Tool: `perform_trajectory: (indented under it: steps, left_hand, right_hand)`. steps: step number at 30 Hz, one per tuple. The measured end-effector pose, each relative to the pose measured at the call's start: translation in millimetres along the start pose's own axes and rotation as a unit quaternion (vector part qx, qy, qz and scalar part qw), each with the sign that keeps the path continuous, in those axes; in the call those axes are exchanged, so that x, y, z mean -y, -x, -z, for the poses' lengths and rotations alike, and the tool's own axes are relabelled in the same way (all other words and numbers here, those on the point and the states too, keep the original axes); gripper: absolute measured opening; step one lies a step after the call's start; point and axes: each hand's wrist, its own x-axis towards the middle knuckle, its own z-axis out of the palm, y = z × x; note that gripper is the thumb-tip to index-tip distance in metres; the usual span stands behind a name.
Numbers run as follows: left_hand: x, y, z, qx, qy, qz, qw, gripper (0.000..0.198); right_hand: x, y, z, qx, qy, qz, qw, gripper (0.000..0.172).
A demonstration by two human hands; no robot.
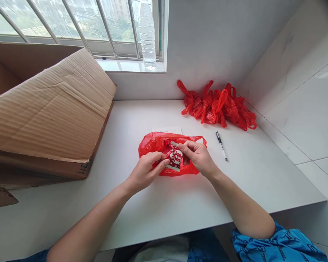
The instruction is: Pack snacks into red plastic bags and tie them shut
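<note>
From the head camera, both bare forearms reach onto a white desk (175, 207), and the hands meet over a thin red plastic carrier bag (150, 146) lying flat with its handles spread. A red-and-white foil snack packet (176, 156) sits at the bag's mouth, its lower part apparently inside and its upper part showing, held up by both hands. The right hand (198, 157) comes from above, its thumb and forefinger pressed together in a pinch on the packet's upper edge. The left hand (146, 173) has its fingers (158, 158) curled and close together against the packet's left side, also touching the bag's edge. So one packet is at the opening of this one bag, though how deep it sits cannot be told. A bunched heap of red plastic carrier bags (215, 107) lies at the back of the desk, well apart from both hands, and whether anything is inside them cannot be told. Just right of the hands lies a black-and-silver ballpoint pen (221, 145), and a white paper sheet (166, 130) pokes out from behind the bag. A large corrugated cardboard box (43, 109) tilts at the left, and a clear plastic water bottle (147, 34) stands on the window sill.
</note>
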Motion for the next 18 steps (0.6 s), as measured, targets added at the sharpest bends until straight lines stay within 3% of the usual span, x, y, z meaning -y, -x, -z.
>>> perform_trajectory:
  steps: [4, 10, 18]
  left_hand:
    - [-1.2, 0.0, 0.0, -0.010, 0.010, -0.008, 1.000, 0.025]
    - [-1.0, -1.1, 0.2, -0.048, -0.006, -0.010, 0.999, 0.032]
    - [-3.2, -2.1, 7.8, -0.078, 0.009, 0.047, 0.996, 0.031]
  right_hand:
    - [0.4, 0.6, -2.1, 0.008, -0.007, 0.001, 1.000, 0.044]
    - [4.1, 4.4, -5.2, 0.079, -0.037, -0.003, 0.996, 0.035]
    - [3.8, 6.4, -3.6, 0.123, 0.024, -0.006, 0.992, 0.030]
